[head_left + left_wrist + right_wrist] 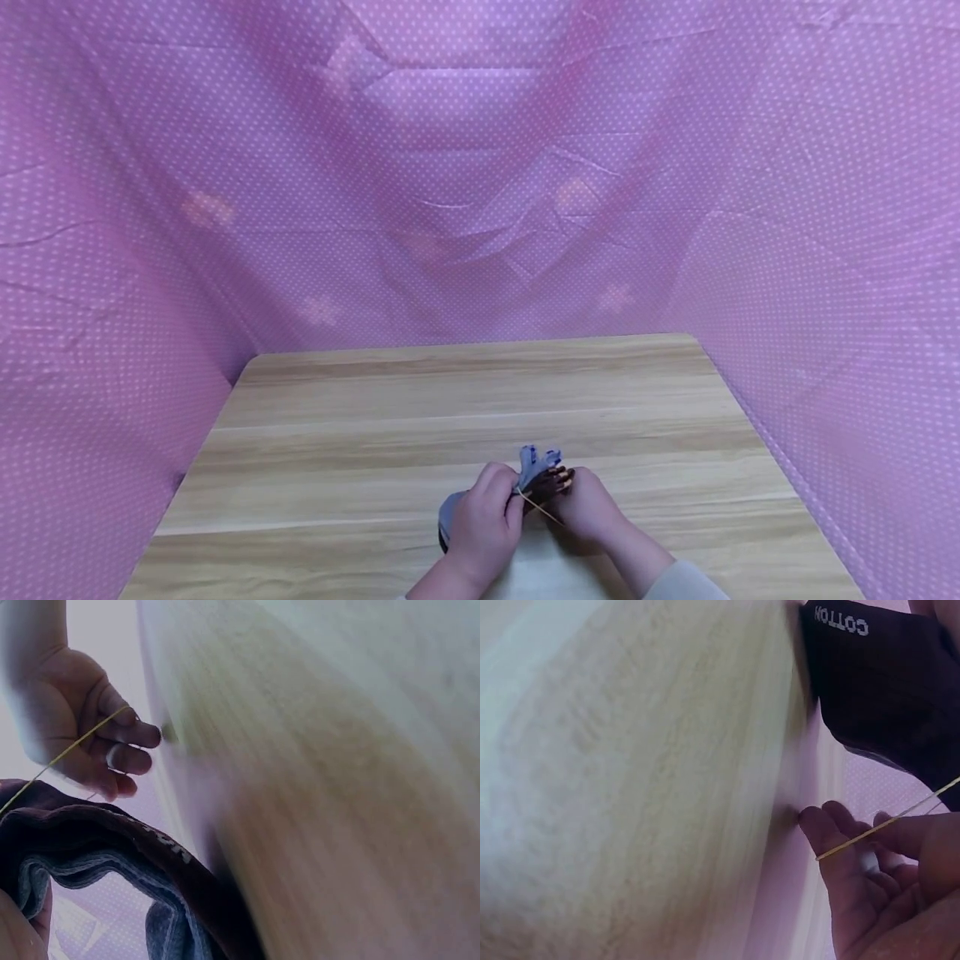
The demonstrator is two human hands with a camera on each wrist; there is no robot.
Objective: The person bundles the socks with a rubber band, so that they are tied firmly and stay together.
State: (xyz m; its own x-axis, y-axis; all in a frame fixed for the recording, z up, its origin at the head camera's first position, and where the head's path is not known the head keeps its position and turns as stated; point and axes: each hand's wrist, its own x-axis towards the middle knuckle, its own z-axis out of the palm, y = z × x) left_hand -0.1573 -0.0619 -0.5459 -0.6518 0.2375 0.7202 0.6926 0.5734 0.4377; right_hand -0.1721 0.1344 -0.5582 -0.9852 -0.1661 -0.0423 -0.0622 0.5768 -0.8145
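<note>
A bundle of dark and blue-grey socks (pixel 549 483) is in my left hand (pixel 486 521), which grips it around the middle. White lettering reading COTTON shows on a dark sock (pixel 885 675) in the right wrist view. From the bundle a thin yellow rubber band (pixel 889 823) runs taut to my right hand (pixel 592 510). That hand hooks the band with curled fingers, close to the right side of the socks. Folded layers of grey fabric (pixel 97 862) show inside the dark sock in the left wrist view. Part of the bundle is hidden behind the left hand.
Both hands work above the near part of a wood-grain table (pixel 360 425). Pink polka-dot cloth (pixel 480 225) hangs behind the table and along its left and right sides.
</note>
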